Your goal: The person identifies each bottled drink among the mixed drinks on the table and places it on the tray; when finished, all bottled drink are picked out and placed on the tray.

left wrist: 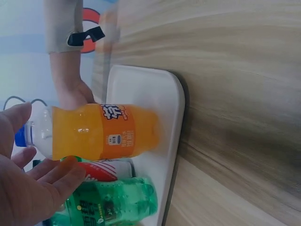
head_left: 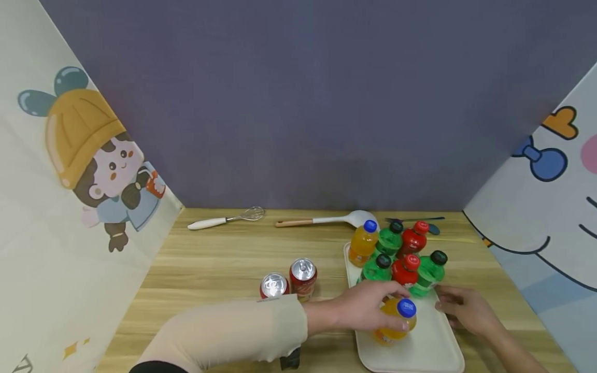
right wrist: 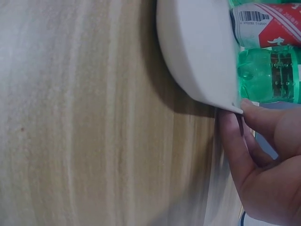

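Observation:
My left hand (head_left: 366, 306) grips an orange soda bottle (head_left: 389, 335) around its upper part, thumb on the near side and fingers on the far side. In the left wrist view, the bottle's blue cap (left wrist: 19, 136) shows between thumb and fingers, and its base is at the tray surface. The white tray (head_left: 434, 339) has my right hand (head_left: 471, 311) at its right side, with thumb and fingers (right wrist: 235, 146) pinching the rim. Green soda bottles (head_left: 425, 274), red-capped bottles (head_left: 404, 270) and another orange soda bottle (head_left: 363, 243) stand towards the tray's far end.
Two red cans (head_left: 303, 277) stand left of the tray, the nearer one partly hidden by my left sleeve. Along the back lie a whisk (head_left: 224, 219), a white ladle-like utensil with a wooden handle (head_left: 326, 220) and dark utensils (head_left: 432, 228). Walls enclose the table.

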`<state>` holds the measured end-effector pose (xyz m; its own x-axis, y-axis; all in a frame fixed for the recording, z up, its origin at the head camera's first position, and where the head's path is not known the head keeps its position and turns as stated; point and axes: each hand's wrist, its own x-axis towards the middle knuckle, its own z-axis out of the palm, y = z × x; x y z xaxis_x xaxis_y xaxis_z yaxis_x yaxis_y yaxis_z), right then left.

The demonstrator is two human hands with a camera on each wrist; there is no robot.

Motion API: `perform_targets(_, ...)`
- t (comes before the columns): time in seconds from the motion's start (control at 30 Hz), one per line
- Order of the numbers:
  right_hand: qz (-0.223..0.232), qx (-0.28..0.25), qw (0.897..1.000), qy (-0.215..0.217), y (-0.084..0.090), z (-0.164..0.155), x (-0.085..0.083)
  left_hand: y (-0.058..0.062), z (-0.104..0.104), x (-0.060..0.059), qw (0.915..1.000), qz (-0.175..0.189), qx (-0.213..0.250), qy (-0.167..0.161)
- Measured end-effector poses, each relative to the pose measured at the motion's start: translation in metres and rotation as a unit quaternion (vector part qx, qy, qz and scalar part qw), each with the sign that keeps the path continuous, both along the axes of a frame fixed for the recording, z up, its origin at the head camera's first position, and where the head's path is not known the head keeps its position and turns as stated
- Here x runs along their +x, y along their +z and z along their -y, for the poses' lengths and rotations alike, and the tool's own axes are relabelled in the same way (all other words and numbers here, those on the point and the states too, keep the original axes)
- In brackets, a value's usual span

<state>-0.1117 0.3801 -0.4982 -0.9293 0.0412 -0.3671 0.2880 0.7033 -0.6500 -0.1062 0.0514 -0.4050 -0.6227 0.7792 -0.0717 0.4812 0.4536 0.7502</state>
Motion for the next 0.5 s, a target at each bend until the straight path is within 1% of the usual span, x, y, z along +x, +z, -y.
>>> perform_targets(0.13, 0.005, -0.008, 1.000, -0.001, 0.001, -0.006, 0.004, 0.007, 0.006, 0.004, 0.9997, 0.005, 0.006, -0.021)
perform_targets(0.27, 0.012, -0.024, 1.000, 0.010, 0.005, -0.007, 0.004, 0.021, 0.021, 0.008, 0.9990, 0.014, 0.034, -0.026)
perform_targets(0.33, 0.016, -0.029, 0.999, 0.025, 0.009, -0.007, 0.004, 0.028, 0.033, 0.008, 0.9987, 0.010, 0.046, -0.020)
perform_targets(0.4, 0.017, -0.027, 0.998, 0.049, 0.014, -0.008, 0.003, 0.033, 0.048, 0.006, 0.9983, -0.006, 0.057, -0.010)
perform_targets(0.47, 0.018, -0.028, 0.996, 0.077, 0.020, -0.011, 0.000, 0.037, 0.066, 0.003, 0.9976, -0.015, 0.066, 0.009)
perform_targets(0.5, 0.010, -0.027, 0.995, 0.092, 0.023, -0.013, -0.001, 0.039, 0.075, 0.001, 0.9971, -0.025, 0.069, 0.022)
